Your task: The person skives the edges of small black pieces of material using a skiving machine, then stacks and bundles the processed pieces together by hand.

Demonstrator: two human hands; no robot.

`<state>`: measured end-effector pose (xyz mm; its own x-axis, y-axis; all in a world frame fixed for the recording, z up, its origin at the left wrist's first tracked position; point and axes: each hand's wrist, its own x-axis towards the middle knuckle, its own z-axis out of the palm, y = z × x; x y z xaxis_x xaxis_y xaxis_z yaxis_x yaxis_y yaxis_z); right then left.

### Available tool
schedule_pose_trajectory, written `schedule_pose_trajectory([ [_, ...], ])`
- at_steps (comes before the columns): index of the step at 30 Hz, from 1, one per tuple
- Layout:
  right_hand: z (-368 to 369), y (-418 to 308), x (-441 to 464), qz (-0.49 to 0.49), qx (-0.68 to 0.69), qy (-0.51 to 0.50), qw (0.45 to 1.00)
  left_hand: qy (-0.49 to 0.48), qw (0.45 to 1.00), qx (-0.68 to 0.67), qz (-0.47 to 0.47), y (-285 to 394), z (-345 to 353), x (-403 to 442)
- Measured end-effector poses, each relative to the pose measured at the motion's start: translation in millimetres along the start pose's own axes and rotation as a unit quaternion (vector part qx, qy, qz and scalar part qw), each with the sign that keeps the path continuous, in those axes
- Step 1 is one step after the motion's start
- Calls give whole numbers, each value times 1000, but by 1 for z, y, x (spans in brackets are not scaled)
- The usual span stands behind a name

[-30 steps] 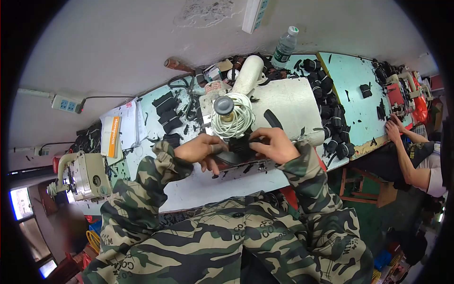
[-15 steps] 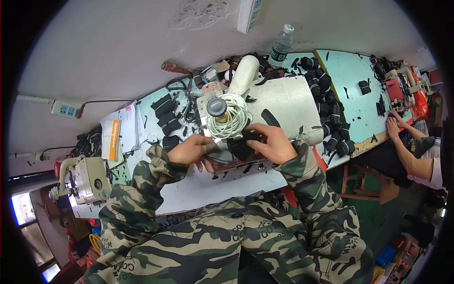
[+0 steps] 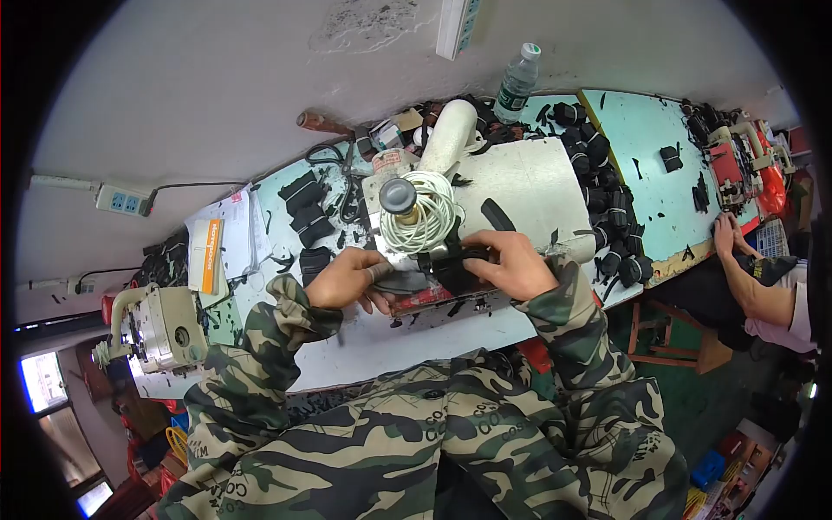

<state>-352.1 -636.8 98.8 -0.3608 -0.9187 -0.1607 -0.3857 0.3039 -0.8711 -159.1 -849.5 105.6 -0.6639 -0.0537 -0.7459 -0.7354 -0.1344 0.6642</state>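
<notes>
- We see the thumb of our left hand (image 3: 348,279) over a dark grey piece (image 3: 403,282) and the fingers beneath, clamped on its left end.
- The thumb and forefinger of our right hand (image 3: 513,264) are at the right side of a black piece (image 3: 453,275); we cannot tell whether they grip it.
- Both pieces lie between our hands, at the near side of a white sewing machine (image 3: 520,191), above a red plate (image 3: 420,301).
- Just beyond them we see a coil of white cord (image 3: 431,227) on the machine, with a dark round knob (image 3: 399,197) at its left.
- To the right of the machine, tied black bundles (image 3: 617,208) are heaped on the pale table (image 3: 381,342); a water bottle (image 3: 517,82) stands at the far side.
- On the left we see folded black pieces (image 3: 309,221), an orange-and-white booklet (image 3: 209,256) and another machine (image 3: 156,334).
- At the far right, a co-worker's hands (image 3: 730,234) are near the table edge.
</notes>
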Motion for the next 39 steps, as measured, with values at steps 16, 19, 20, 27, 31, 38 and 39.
schedule_pose_trajectory([
  [16, -5, 0, -4, 40, 63, -25, 997, 65, 993, -71, 66, -12, 8, 8],
  [19, -1, -1, -2, 49, 117, -74, 989, 74, 994, -55, 51, -4, 20, 12],
  [20, 2, -1, 0, 39, 128, -84, 987, 66, 996, -27, 61, -4, 24, 17],
  [27, -13, 11, -20, 9, 41, 97, 994, 30, 988, 149, 29, 22, 71, -8],
  [31, -47, 25, -31, 22, 97, 313, 945, 203, 812, 368, 406, 27, 136, 29],
  [38, -44, 52, -36, 2, -286, 264, 921, 233, 696, 520, 437, 30, 147, 71],
  [39, -43, 48, -35, 51, -298, 249, 920, 219, 677, 536, 455, 24, 144, 74],
])
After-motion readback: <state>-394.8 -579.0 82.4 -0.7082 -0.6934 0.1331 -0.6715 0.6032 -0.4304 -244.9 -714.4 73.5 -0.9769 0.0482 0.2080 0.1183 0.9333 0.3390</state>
